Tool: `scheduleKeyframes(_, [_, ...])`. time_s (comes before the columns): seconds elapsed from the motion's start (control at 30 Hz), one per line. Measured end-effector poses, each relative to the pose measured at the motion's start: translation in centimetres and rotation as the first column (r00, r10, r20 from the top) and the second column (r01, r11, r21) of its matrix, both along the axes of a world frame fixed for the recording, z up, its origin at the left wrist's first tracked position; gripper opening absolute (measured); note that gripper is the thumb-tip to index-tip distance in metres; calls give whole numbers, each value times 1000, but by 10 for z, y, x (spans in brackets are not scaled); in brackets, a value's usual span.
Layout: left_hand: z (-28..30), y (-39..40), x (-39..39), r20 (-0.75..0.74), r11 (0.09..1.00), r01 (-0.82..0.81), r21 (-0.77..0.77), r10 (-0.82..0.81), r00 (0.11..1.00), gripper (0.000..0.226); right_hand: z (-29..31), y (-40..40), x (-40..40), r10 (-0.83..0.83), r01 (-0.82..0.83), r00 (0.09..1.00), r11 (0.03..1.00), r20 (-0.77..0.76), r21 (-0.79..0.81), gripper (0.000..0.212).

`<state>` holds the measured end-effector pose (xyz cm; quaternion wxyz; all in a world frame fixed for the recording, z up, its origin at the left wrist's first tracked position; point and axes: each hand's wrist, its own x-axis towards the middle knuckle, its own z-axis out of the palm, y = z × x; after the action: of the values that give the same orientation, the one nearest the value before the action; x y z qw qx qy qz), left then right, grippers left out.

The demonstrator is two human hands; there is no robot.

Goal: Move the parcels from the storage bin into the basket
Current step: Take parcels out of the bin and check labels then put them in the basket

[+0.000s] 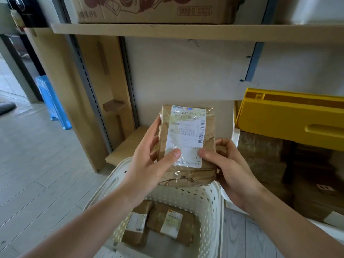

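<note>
Fingers of both hands grip a taped parcel (186,144) above the basket (210,200), beside the yellow-lidded bin (290,116)

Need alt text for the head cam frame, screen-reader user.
Both hands, left hand and right hand, grip a taped brown parcel with a white label above a white perforated basket holding two smaller parcels. At right, a yellow-lidded storage bin holds more.

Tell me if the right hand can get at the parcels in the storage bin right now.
Probably not yet: the right hand and the left hand both grip a parcel above the basket. The bin lies close on the right, its parcels uncovered, so once freed the way looks open.
</note>
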<state>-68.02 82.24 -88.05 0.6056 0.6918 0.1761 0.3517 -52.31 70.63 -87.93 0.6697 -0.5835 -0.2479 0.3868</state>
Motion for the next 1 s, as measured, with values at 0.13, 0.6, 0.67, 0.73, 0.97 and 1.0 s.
scheduleKeyframes(0.13, [-7, 3, 0, -4, 1000, 9, 23, -9, 1000, 85, -2, 2, 1, -22, 20, 996, 1000, 92, 17, 49])
scheduleKeyframes(0.6, [-9, 4, 3, 36, 991, -14, -130, 19, 999, 57, -5, 2, 4, -45, 35, 976, 998, 211, 49, 68])
scheduleKeyframes(0.67, [-11, 5, 3, 31, 988, -19, -152, 24, 999, 55, -6, 3, 5, -44, 36, 974, 999, 224, 39, 69])
scheduleKeyframes(0.73, [-12, 6, 2, 24, 986, -24, -165, 28, 999, 51, -9, 3, 7, -37, 33, 973, 999, 227, 22, 68])
scheduleKeyframes(0.97, [-18, 12, -4, -22, 982, -22, -190, 18, 1000, 54, -17, 8, 8, 2, 12, 969, 998, 246, -56, 73])
scheduleKeyframes(1.0, [-19, 13, -5, -24, 981, -27, -192, 23, 999, 55, -17, 9, 7, 7, 9, 968, 998, 250, -64, 74])
